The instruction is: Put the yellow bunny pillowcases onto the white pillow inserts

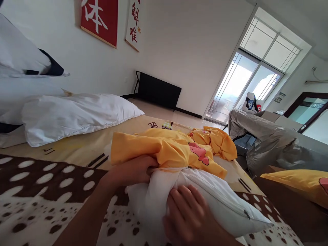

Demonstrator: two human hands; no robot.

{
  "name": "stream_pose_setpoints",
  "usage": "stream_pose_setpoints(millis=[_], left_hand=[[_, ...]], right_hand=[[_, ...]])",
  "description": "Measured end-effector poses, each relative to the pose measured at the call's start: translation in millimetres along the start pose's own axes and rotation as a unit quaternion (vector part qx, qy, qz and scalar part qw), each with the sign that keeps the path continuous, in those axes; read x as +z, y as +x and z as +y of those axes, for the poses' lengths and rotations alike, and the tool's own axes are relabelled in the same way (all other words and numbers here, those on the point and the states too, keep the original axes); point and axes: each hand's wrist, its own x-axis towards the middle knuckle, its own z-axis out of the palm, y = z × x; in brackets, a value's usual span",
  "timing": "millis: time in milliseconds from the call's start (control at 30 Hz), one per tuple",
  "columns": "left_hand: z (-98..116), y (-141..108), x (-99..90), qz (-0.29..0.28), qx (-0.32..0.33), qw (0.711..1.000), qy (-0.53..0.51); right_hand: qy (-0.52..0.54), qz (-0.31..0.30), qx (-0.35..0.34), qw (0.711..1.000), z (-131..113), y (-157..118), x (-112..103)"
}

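A white cushion (212, 201) with a zip along its edge lies in front of me on the bed. Its far part reaches up to a yellow cushion cover (176, 150) with a pink cartoon print. My left hand (139, 169) is closed at the cover's near edge, its fingertips partly hidden under the yellow cloth. My right hand (186, 213) has its fingers curled into the white cushion, bunching its fabric. Where the cover meets the cushion, the cloth is gathered in folds.
A crumpled yellow cloth (217, 140) lies beyond the cover. White pillows (84, 114) are piled at left on the patterned blanket (64, 177). Another yellow cushion (299, 181) is at right, near plastic-covered furniture (263, 133). A black panel (159, 89) leans against the wall.
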Motion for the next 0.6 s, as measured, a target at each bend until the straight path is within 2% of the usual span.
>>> stream_pose_setpoints(millis=[100, 133, 200, 300, 433, 500, 600], left_hand=[[0, 3, 2.7, 0.003, -0.007, 1.0, 0.006], [-1, 5, 3.8, 0.011, -0.017, 1.0, 0.014], [-3, 9, 5.0, 0.024, -0.034, 0.998, 0.035], [-4, 12, 3.8, 0.067, -0.032, 0.995, 0.066], [8, 14, 8.2, 0.148, -0.068, 0.979, 0.119], [19, 18, 18.8, 0.17, -0.046, 0.973, 0.149], [37, 26, 39.9, 0.18, 0.028, 0.962, 0.201]], right_hand=[[-0.059, 0.036, 0.126, 0.99, -37, -3, 21], [-0.076, 0.023, 0.146, 0.986, -45, -3, 28], [-0.098, -0.045, 0.145, 0.983, -50, 1, 35], [-0.09, -0.141, 0.104, 0.98, -32, 15, 34], [-0.043, -0.201, 0.084, 0.975, 6, 35, 27], [-0.026, -0.221, 0.098, 0.97, 22, 38, 27], [-0.009, -0.221, 0.141, 0.965, 43, 30, 28]])
